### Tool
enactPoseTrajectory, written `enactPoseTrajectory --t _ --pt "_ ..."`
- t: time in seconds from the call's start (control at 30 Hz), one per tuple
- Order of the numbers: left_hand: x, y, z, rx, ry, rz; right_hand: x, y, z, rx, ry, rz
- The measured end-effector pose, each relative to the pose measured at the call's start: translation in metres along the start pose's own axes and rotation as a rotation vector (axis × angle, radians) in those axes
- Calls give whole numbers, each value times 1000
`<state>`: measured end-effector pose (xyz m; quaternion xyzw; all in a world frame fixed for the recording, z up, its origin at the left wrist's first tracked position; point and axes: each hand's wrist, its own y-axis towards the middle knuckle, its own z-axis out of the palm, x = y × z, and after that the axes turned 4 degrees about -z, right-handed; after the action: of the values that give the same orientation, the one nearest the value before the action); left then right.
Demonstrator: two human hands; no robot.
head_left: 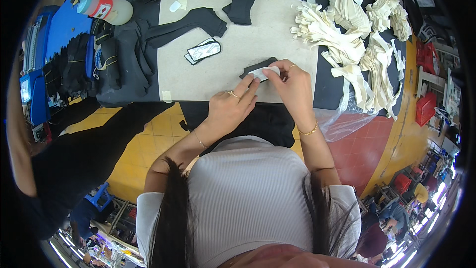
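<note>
Near the front edge of the pale board (pixel 277 30), a small white strip-like piece (pixel 264 73) lies against a dark fabric piece (pixel 262 66). My right hand (pixel 296 89) pinches the white piece's right end between thumb and fingers. At its left end, the fingertips of my left hand (pixel 232 106) close on the same white piece. Left of my hands rest rounded white patches with dark edges (pixel 204 50), one overlapping another. Folded black fabric (pixel 191 25) reaches onto the board behind them, and another black fabric strip (pixel 246 2) lies farther back.
Bundled cream fabric strips (pixel 342 34) cover the table's right side, with a clear plastic bag (pixel 347 116) hanging below. Stacked black pieces (pixel 124 64) and a bottle of cloudy liquid (pixel 111 11) are at the left. A person in dark clothes (pixel 74 154) stands close on my left.
</note>
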<state>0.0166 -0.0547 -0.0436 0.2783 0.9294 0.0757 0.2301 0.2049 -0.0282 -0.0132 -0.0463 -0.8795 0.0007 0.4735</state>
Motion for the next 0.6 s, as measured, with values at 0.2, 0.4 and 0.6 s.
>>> enactPoseTrajectory --t 0.2,0.4,0.6 --pt "0 3 1 -38 5 39 -9 2 -7 -21 -4 84" --pt "0 3 -3 -14 6 48 -10 4 -7 -37 -38 66" --pt "0 3 -2 -6 6 33 -15 8 -11 -116 -28 103"
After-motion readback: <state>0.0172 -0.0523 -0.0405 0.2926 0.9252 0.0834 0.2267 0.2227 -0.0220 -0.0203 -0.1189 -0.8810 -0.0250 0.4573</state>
